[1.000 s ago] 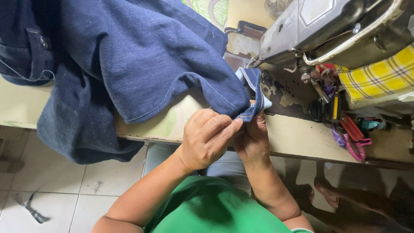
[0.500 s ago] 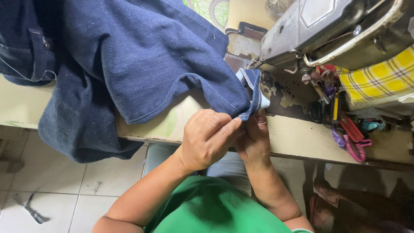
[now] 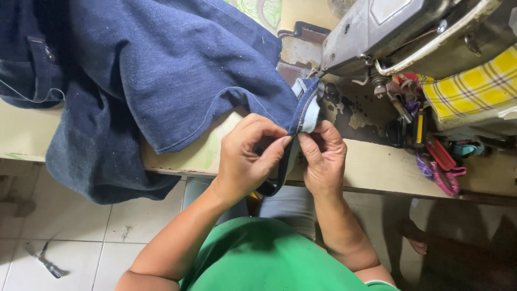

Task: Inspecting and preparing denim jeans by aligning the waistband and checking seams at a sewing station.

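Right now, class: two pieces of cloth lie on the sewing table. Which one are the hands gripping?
The dark blue denim garment: left hand and right hand pinch its folded edge near the machine. The yellow checked cloth lies untouched, farther right.

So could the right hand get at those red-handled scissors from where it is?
Probably yes: the right hand pinches the denim strip, but the scissors lie uncovered just to its right, with bare table between. It would have to let go first.

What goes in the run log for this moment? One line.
left hand: pinching denim strip | right hand: pinching same strip | denim garment: on table | sewing machine: beside
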